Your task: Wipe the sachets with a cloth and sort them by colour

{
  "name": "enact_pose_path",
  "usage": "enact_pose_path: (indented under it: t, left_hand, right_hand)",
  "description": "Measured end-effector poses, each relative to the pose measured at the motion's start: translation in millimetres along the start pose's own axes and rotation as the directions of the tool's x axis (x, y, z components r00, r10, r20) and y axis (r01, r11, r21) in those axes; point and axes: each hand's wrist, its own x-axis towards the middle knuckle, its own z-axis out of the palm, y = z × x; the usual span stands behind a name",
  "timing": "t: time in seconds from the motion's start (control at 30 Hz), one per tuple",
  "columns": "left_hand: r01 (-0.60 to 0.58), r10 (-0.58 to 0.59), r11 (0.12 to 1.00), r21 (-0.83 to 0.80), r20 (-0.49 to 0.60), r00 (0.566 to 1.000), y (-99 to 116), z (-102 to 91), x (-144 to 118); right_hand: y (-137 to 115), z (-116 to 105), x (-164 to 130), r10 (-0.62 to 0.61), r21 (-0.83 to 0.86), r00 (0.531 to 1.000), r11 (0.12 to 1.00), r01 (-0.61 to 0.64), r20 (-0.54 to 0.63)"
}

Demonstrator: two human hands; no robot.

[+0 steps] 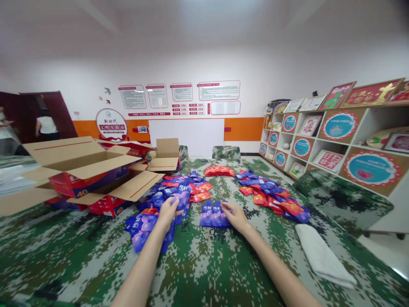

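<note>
My left hand [168, 213] grips a purple packet [182, 197] with pale printed characters, above the left edge of a loose heap. Under and around that hand lie more purple packets [142, 232], overlapping each other. My right hand [236, 216] has its fingers closed over the right end of a short row of overlapping purple packets [211, 214] on the table; its fingers partly hide the last one. Beyond the row sits a line of red packets [219, 171]. To the right, purple and red packets [275, 196] lie in a long mixed pile.
Open cardboard boxes [96, 168] crowd the left side, flaps spread outward. A folded white cloth [322, 253] lies on the camouflage tablecloth [204, 273] at right. Camouflage-covered chairs [341, 200] and a display shelf [348, 136] stand beyond. A person [47, 124] is at the far left.
</note>
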Motion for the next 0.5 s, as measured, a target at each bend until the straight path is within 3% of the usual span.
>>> enact_pose_path:
  t: [0.03, 0.1, 0.2, 0.3, 0.4, 0.5]
  left_hand:
    - [0.018, -0.016, 0.992, -0.124, 0.02, 1.0, 2.4, 10.9, -5.0]
    - [0.101, -0.052, 0.887, -0.451, 0.12, 0.991, 9.1, 36.3, -15.2]
    - [0.184, -0.041, 0.731, -0.658, 0.226, 0.973, 20.4, 75.8, -31.6]
    - [0.231, -0.005, 0.731, -0.642, 0.333, 0.943, 30.8, 106.4, -45.2]
    - [0.226, 0.045, 0.836, -0.5, 0.474, 0.88, 39.5, 118.4, -47.9]
    - [-0.051, 0.186, 0.95, -0.31, 0.426, 0.885, 40.9, 109.0, -37.9]
  right_hand:
    - [-6.8, 3.9, 2.2, 0.014, 0.049, 1.0, 0.999, -0.014, 0.005]
    - [-19.9, 12.7, 5.6, 0.054, 0.188, 0.998, 0.981, -0.056, 0.018]
    - [-30.6, 23.9, 6.3, 0.098, 0.39, 0.995, 0.916, -0.092, 0.006]
    - [-26.2, 25.5, 3.8, 0.12, 0.418, 0.991, 0.904, -0.086, -0.055]
    - [-13.7, 12.0, 3.8, 0.167, 0.421, 0.982, 0.899, -0.117, -0.084]
    - [-0.2, -14.3, 5.1, 0.247, 0.493, 0.963, 0.854, -0.164, -0.107]
